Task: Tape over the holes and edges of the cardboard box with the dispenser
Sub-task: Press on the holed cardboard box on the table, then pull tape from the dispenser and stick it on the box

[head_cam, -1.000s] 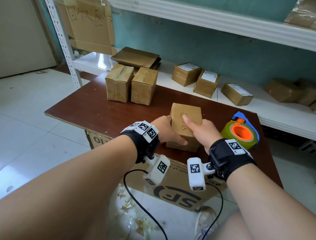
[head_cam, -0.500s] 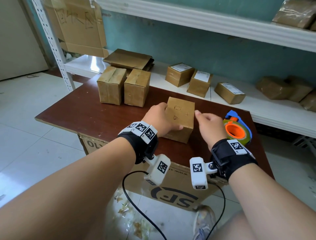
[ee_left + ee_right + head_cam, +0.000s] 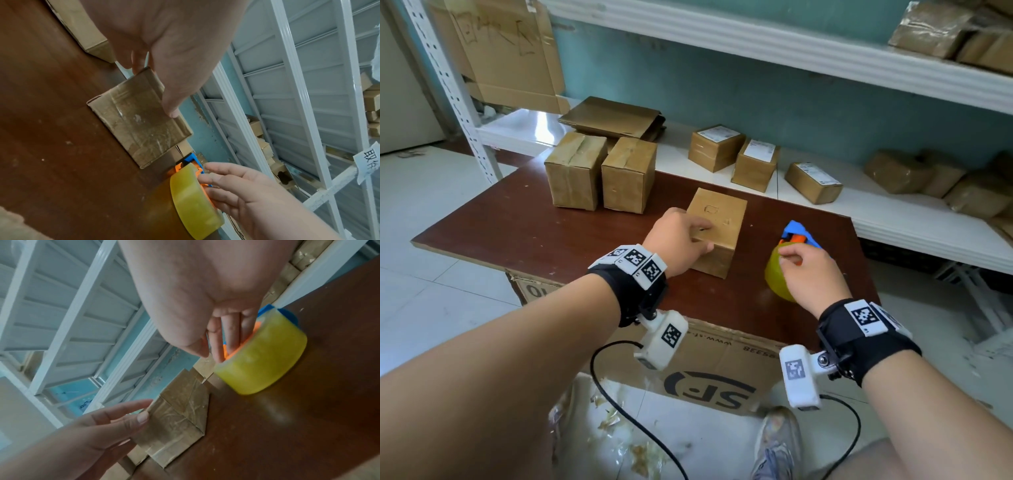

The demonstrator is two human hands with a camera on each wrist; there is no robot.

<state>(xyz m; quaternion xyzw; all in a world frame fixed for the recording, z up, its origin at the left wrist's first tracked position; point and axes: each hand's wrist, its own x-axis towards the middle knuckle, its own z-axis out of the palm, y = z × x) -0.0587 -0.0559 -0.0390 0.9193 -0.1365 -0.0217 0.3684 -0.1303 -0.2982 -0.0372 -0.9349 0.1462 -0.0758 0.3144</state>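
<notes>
**Reaching for the tape while the box is steadied**

Nearest, at the table's (image 3: 524, 236) right front corner, the right hand (image 3: 811, 274) is on the dispenser (image 3: 796, 236). Its fingers (image 3: 231, 337) reach into the orange core of the yellow tape roll (image 3: 265, 353), and the thumb lies along the roll's near side. They curl round the roll, though the grasp looks only half made, and the roll seems to be on the table. The blue handle points toward the far edge.

Just left of it, a little farther in and apart from the dispenser, stands the cardboard box (image 3: 717, 229), about mid-table. The left hand (image 3: 678, 243) steadies it: the fingers lie fairly straight across the top at the near left corner and the thumb (image 3: 170, 104) presses the near side, which already carries clear tape. On the top face are small punched marks, seemingly untaped.

Judging from this, the step in hand is picking up the dispenser. It will go best if the right hand settles a firm hold through the core, turns the cutter toward the box, and sets the tape's free end down just short of a hole. The left hand should keep pressing so the light box does not slide.

Toward the far left corner two taped boxes (image 3: 599, 171) stand side by side, touching. Beyond the far edge, parcels (image 3: 753, 159) lie on a white shelf (image 3: 893, 212).
</notes>
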